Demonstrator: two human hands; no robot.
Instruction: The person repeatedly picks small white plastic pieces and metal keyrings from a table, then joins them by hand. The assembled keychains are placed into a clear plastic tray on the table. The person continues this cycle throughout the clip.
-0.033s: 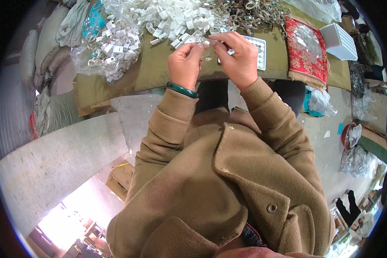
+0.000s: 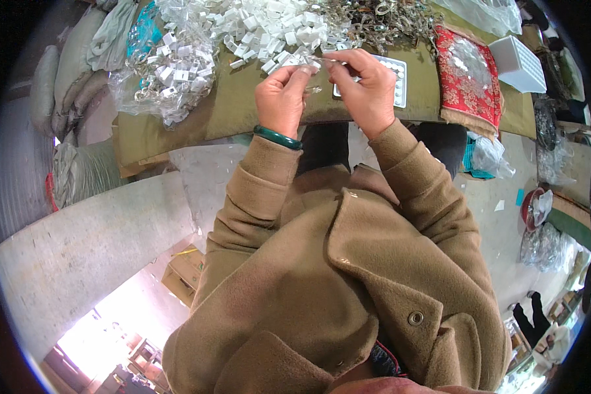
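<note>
My left hand (image 2: 281,100), with a dark green bangle (image 2: 278,138) on the wrist, is closed in a pinch on a small white piece (image 2: 314,64). Close to its right, my right hand (image 2: 366,88) pinches a thin shiny piece (image 2: 329,60) between thumb and forefinger, near the white one. The exact kind of both pieces is too small to tell. Just beyond my hands lies a heap of small white plastic parts (image 2: 269,29). Partly behind my right hand sits a white tray (image 2: 399,98) with rows of round white pieces.
A clear bag of white parts (image 2: 184,72) lies at the left on the green-covered table (image 2: 233,105). Behind, a tangled pile of metal pieces (image 2: 387,26) spreads. To the right are a red patterned cloth (image 2: 466,85) and a white gridded block (image 2: 517,64).
My right hand has shifted very slightly to the right, and its fingertips are a little farther from the left hand's. The left hand has barely moved.
</note>
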